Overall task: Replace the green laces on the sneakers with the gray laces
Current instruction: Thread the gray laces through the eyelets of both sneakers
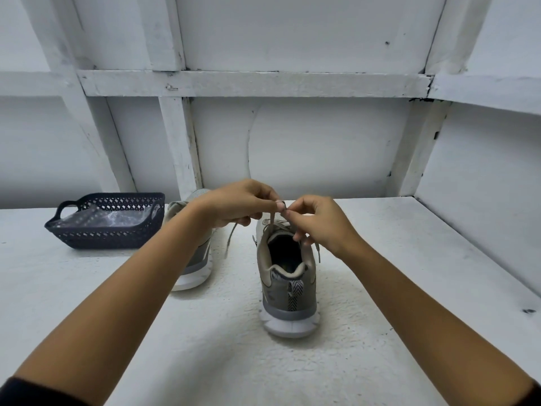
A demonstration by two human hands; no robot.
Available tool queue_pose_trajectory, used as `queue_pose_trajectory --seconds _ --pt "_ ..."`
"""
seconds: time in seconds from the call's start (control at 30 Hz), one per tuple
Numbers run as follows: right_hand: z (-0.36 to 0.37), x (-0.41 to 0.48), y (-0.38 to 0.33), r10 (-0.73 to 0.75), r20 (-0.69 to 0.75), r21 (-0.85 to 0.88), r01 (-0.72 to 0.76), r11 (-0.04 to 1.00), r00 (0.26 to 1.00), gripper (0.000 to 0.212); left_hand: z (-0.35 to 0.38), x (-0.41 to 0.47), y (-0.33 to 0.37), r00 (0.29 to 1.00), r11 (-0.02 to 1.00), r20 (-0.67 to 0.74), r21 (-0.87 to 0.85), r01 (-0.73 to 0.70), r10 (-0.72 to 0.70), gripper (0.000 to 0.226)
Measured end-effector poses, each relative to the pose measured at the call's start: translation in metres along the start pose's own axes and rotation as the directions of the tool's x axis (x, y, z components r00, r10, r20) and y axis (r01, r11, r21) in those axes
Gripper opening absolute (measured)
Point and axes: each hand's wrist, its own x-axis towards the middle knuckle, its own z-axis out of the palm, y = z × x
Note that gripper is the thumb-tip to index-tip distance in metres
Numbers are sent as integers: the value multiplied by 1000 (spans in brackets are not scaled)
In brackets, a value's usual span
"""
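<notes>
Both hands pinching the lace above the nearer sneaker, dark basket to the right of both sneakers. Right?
No. The dark basket sits to the left of both sneakers, beside the farther sneaker, as the head view shows. The rest stands: the left hand and the right hand both pinch the lace above the nearer sneaker.

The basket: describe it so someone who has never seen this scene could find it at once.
On the white table, look to the back left, just left of the two sneakers. The basket is low, rectangular and dark, with lattice walls and a loop handle; unlike them, it holds crinkled clear plastic.
</notes>
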Motion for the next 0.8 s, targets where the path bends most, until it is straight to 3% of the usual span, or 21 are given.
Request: queue_pose_trajectory --seconds 0.13,0.23,0.4,0.5,0.67,0.8 --pt "9 4 4 -99 -106 -118 87 989 989 16 8 0 -3 979 985 -183 161 -65 95 14" --pt "12 8 7 -92 -129 -109 78 991 987 20 14 3 -9 919 933 -318 338 -120 233 9" --pt "10 11 3 -36 8 -41 36 998 999 10 23 3 -17 816 831 -439 549 -87 375 6" --pt "5 13 0 -18 58 -61 21 998 998 17 23 1 -20 792 816 -448 568 -105 414 7" --pt "-9 16 1 36 -42 -129 -41 991 998 46 22 0 -23 788 818 -431 555 -153 440 7" --pt "-19 17 7 -2 -206 -197 -39 980 978 31 21 1 -24 790 830 -425 527 -181 442 7"
